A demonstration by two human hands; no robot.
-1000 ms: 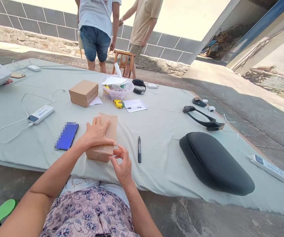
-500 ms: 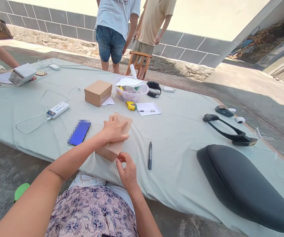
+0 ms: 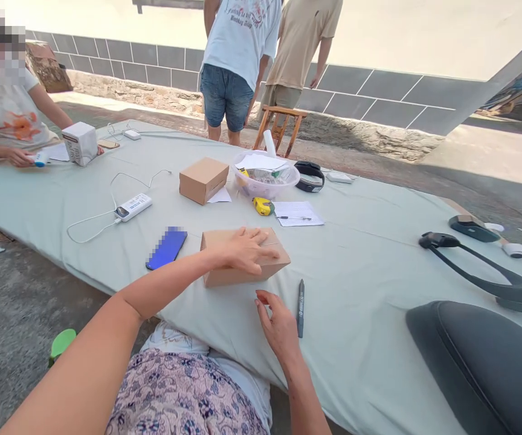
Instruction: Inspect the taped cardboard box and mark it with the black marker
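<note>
Cardboard box (image 3: 229,275), top partly hidden beneath the left hand (image 3: 248,251)

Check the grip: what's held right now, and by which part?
Left hand lies flat on the top of the cardboard box, not clasping it. Right hand holds nothing, beside the black marker.

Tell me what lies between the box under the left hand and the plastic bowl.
The head view shows a yellow tape measure between the cardboard box and the plastic bowl.
</note>
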